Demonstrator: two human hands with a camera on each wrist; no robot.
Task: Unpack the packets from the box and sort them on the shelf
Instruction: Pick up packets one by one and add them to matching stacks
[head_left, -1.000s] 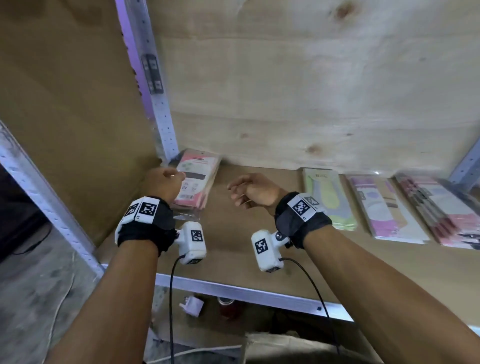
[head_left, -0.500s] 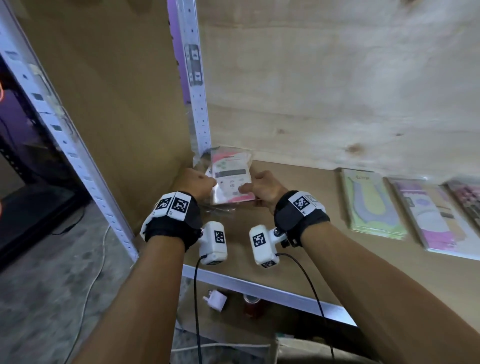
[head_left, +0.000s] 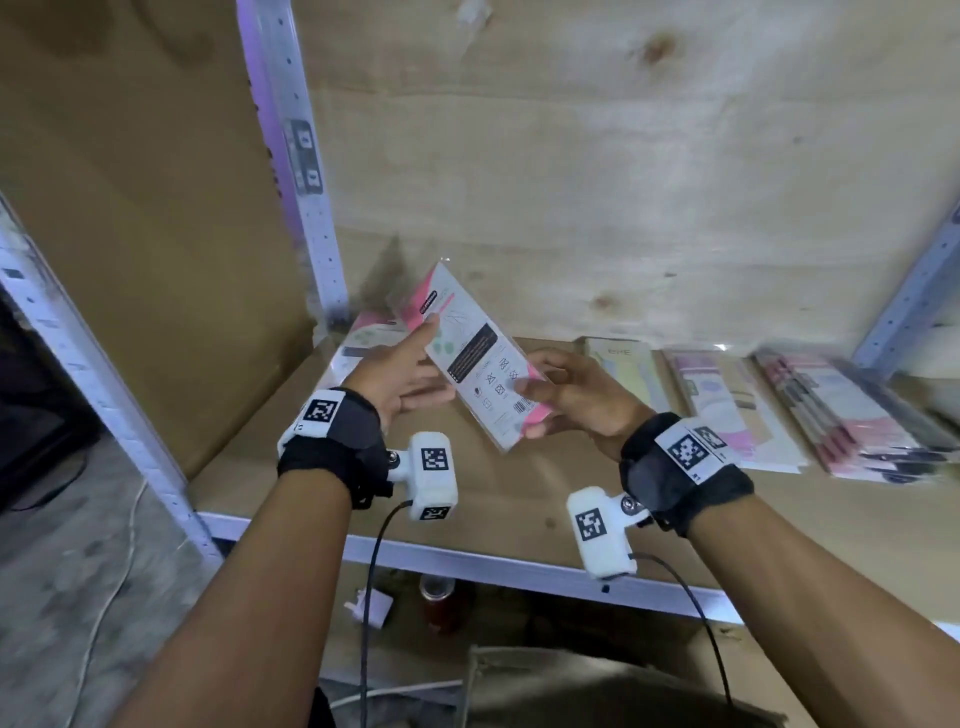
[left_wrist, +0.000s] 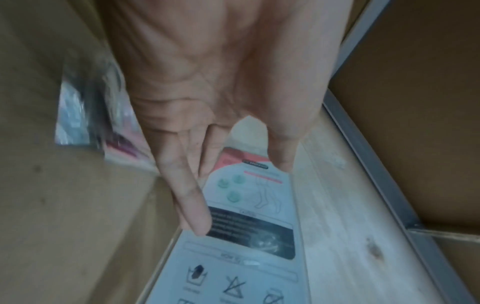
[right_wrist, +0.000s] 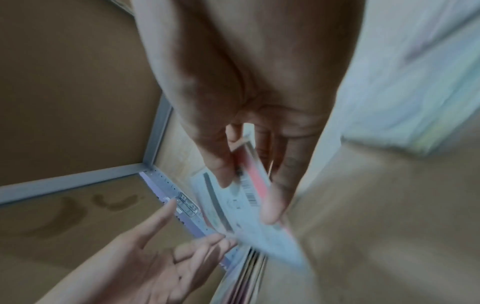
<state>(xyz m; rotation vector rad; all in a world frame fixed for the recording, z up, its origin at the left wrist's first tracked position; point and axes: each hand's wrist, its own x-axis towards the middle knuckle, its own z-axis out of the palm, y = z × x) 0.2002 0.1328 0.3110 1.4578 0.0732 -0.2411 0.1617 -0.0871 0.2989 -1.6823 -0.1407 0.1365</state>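
Note:
A pink and white packet (head_left: 478, 358) in clear wrap is held tilted above the shelf board (head_left: 519, 493), printed back toward me. My right hand (head_left: 530, 410) pinches its lower end between thumb and fingers, by the barcode (right_wrist: 250, 197). The left hand (head_left: 415, 364) lies with straight fingers against the packet's upper left edge, its thumb (left_wrist: 283, 160) over the pink top. Behind it, a pile of like packets (head_left: 358, 343) rests in the shelf's left back corner. The brown box (head_left: 597, 691) shows below the shelf, its inside hidden.
Three more piles lie along the back: green-yellow packets (head_left: 628, 374), pink-purple ones (head_left: 727, 405), and a thick pink stack (head_left: 841, 415) at the right. A metal upright (head_left: 306, 182) and cardboard side wall close the left. The front rail (head_left: 519, 566) edges the shelf.
Both hands were at the corner pile half a second ago. Now the right hand has lifted one packet off it and holds it tilted in the air, and the left hand's fingers have straightened.

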